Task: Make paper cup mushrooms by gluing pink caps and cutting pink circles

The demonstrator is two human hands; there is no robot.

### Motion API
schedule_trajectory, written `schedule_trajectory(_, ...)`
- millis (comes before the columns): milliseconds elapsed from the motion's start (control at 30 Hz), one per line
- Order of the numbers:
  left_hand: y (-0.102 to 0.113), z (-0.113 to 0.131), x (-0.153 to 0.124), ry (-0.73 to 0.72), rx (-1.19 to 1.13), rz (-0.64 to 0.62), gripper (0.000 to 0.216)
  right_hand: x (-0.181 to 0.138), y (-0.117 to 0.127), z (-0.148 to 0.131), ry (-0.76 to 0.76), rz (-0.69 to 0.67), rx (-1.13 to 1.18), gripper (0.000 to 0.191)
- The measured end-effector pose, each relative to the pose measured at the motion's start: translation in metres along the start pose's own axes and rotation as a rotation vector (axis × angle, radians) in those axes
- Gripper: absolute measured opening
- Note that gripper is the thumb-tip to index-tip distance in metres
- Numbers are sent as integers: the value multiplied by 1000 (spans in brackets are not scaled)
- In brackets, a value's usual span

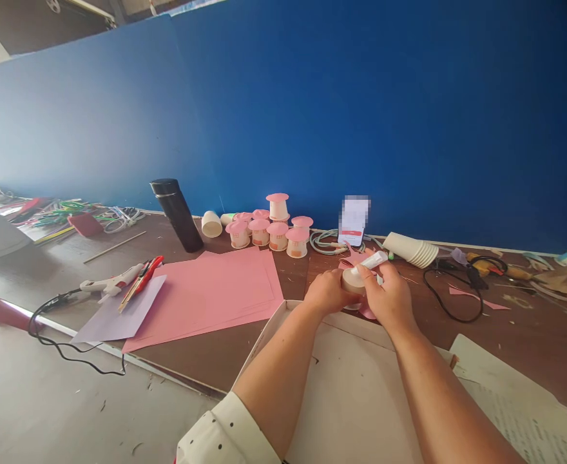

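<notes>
Above the far edge of an open box, my left hand (329, 290) is closed around a small paper cup (352, 281), seen bottom side up or nearly so. My right hand (388, 298) grips a slim white tube (374, 260), slanted over the cup, possibly a glue tube. Its fingertips are close to the cup; whether they touch it I cannot tell. Pink cut paper (348, 259) lies behind and below the hands, partly hidden. Left of them stand several little cup houses (297, 242) with pink paper roofs and drawn windows.
Pink sheets (216, 287), a lilac sheet (114, 316), a red utility knife (141, 282) and a glue gun (112, 283) lie left. A black flask (177, 216) stands behind. A phone (354, 222) leans on the blue partition (361, 116); stacked cups (412, 249) lie right. The box (355, 386) is nearest me.
</notes>
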State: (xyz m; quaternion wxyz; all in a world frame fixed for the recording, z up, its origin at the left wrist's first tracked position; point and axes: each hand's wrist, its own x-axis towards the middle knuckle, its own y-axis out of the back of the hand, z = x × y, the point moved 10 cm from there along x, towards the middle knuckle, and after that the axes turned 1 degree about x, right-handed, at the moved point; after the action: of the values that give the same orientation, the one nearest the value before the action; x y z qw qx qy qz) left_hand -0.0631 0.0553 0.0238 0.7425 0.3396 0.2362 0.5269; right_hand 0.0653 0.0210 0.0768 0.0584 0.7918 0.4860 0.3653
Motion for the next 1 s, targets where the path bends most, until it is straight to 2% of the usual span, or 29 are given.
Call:
schedule_trajectory(133,-2,-1,0,9,3,-16,51,-3,-1,-6,-52,-50,97,52)
schedule_trajectory(300,0,3,0,-15,13,-9,43,-5,-19,-3,19,-147,27,45)
schedule_trajectory(500,0,3,-1,-5,12,-9,46,-4,-11,-10,141,-47,-44,42)
schedule_trajectory(667,-1,0,-1,40,8,-29,51,-2,10,4,-55,49,134,49)
schedule_trajectory(767,-1,1,-1,37,4,-32,52,-1,8,5,-65,-10,161,48)
schedule_trajectory(900,-2,0,-1,38,7,-30,53,-2,-4,1,-11,-135,61,41)
schedule_trajectory(1000,-2,0,-1,23,7,-22,51,-2,-7,-1,38,-151,-14,38)
